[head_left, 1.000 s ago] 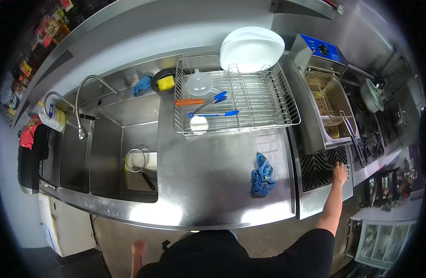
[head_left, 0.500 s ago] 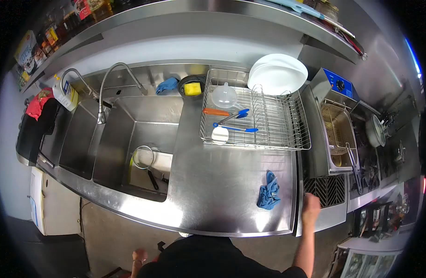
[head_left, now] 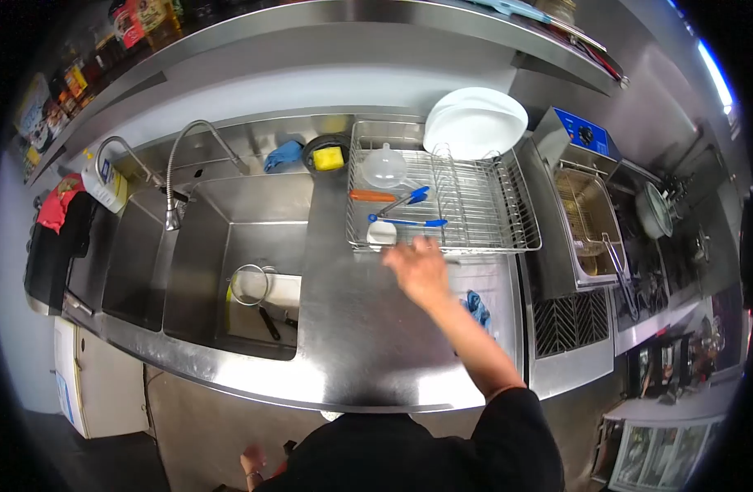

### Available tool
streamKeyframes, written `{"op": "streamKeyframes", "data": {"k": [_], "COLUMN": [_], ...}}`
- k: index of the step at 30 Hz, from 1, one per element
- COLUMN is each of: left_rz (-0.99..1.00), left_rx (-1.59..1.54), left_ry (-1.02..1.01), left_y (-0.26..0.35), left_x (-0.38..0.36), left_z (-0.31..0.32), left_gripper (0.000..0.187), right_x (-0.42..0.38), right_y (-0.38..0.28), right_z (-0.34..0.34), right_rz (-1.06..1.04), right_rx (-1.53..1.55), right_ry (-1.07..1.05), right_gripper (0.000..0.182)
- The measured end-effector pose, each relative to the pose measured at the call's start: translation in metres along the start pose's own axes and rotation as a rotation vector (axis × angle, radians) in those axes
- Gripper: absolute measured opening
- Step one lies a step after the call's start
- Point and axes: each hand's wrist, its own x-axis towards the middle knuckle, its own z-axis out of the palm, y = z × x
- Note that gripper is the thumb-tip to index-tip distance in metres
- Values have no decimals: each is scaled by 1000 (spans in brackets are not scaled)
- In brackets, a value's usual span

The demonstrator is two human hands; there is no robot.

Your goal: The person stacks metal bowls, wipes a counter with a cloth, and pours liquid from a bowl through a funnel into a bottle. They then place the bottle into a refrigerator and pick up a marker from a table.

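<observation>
My right hand [head_left: 417,271] is over the steel counter [head_left: 352,328] at the front edge of the wire dish rack [head_left: 483,246], fingers apart and slightly blurred, with nothing visible in them. Just beyond its fingertips, a small white round item [head_left: 382,234] stands in the rack's front left corner. Behind that lie blue-tipped tongs [head_left: 402,201], a blue-ended utensil [head_left: 409,222], an orange handle [head_left: 372,196] and a clear plastic funnel [head_left: 384,167]. A crumpled blue cloth [head_left: 477,307] is partly hidden by my right forearm. My left hand [head_left: 252,461] hangs low beside my body, blurred.
Large white oval plates [head_left: 475,123] stand at the rack's back. Left is a double sink [head_left: 270,197] holding a strainer [head_left: 250,284] and a dark-handled utensil [head_left: 269,324]. A yellow sponge [head_left: 328,158] rests in a black bowl [head_left: 317,146]. A deep fryer [head_left: 589,213] stands at right.
My right hand has moved left and forward, from beside the dark grate at right to the rack's front edge. The camera view has shifted slightly. My left hand still hangs low.
</observation>
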Motion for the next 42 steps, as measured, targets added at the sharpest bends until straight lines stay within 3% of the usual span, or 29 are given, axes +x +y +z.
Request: {"op": "streamKeyframes", "data": {"k": [1, 2, 3, 4, 5, 6, 7, 11, 13, 14, 16, 17, 19, 20, 22, 23, 25, 28, 30, 32, 34, 37, 38, 40, 41, 42], "left_rz": [-115, -3, 254, 540, 355, 313, 304, 383, 481, 562, 746, 749, 433, 275, -40, -41, 84, 46, 28, 31, 226, 369, 355, 570, 164, -307], "left_rx": [-200, 261, 915, 1300, 996, 952, 949, 976, 994, 1011, 1031, 1026, 632, 432, 29, 21, 155, 154, 195, 236, 880, 938, 920, 817, 204, -374], "left_ry": [-76, -282, -425, -485, -244, -206, -210, -259, -296, -323, -370, -357, -225, -162, -38, -33, -167, -141, -144, -146, 183, -36, -27, -31, -316, -327], "left_y": [-24, -77, -71, -79, -94, -104, -104, -96, -89, -84, -74, -65, -41, -31, -17, -14, -10, -46, -91, -105, -106, -117, -117, -129, -127, -135], "left_x": [9, 46, 37, 38, 30, 28, 27, 29, 31, 34, 37, 33, 26, 22, 12, 7, -2, 10, 25, 22, -1, 10, 17, 10, 11, 16], "left_z": [-9, -15, -7, -5, -8, -8, -7, -11, -17, -18, -17, -14, -4, 0, 3, 3, 3, 2, -4, -1, 7, -1, -5, -3, -4, -5], "left_gripper": [16, 17, 18, 19, 20, 20, 20, 21, 22, 22, 22, 22, 23, 24, 25, 25, 25, 23, 22, 21, 21, 22, 22, 24, 24, 26], "right_x": [7, 13, 17, 21, 29, 39, 45, 67, 76, 80, 87, 85, 74, 67, 53, 50, 58, 59, 55, 44, 29, -22, -31, -35, -35, -28], "right_y": [15, 21, 24, 25, 23, 18, 16, 51, 68, 71, 72, 75, 84, 88, 96, 100, 92, 91, 92, 78, 70, 91, 102, 131, 147, 155], "right_z": [-3, -4, -6, -8, -15, -22, -24, -3, 12, 20, 39, 49, 76, 91, 118, 127, 111, 91, 78, 44, -4, -25, -24, -22, -16, -4], "right_rz": [41, 57, 27, -2, 16, 164, 311, 363, 685, 679, 1386, 1376, 1705, 1698, 1704, 1684, 1741, 1780, 1677, 1451, 1240, 1099, 1059, 1077, 987, 886], "right_rx": [-10, -23, -38, -52, -67, -54, -36, -11, 477, 481, 1412, 1424, 1850, 1860, 1888, 1913, 1838, 1848, 1766, 1626, 1421, 899, 712, 741, 641, 560], "right_ry": [1, -8, -32, -54, -59, -89, -118, -19, 251, 253, 736, 733, 788, 777, 462, 485, 486, 406, 200, 246, 269, 368, 404, 367, 342, 314], "right_gripper": [8, 8, 12, 15, 15, 18, 21, 28, 27, 27, 23, 23, 19, 19, 12, 17, 18, 25, 32, 33, 27, 15, 15, 16, 16, 16]}}
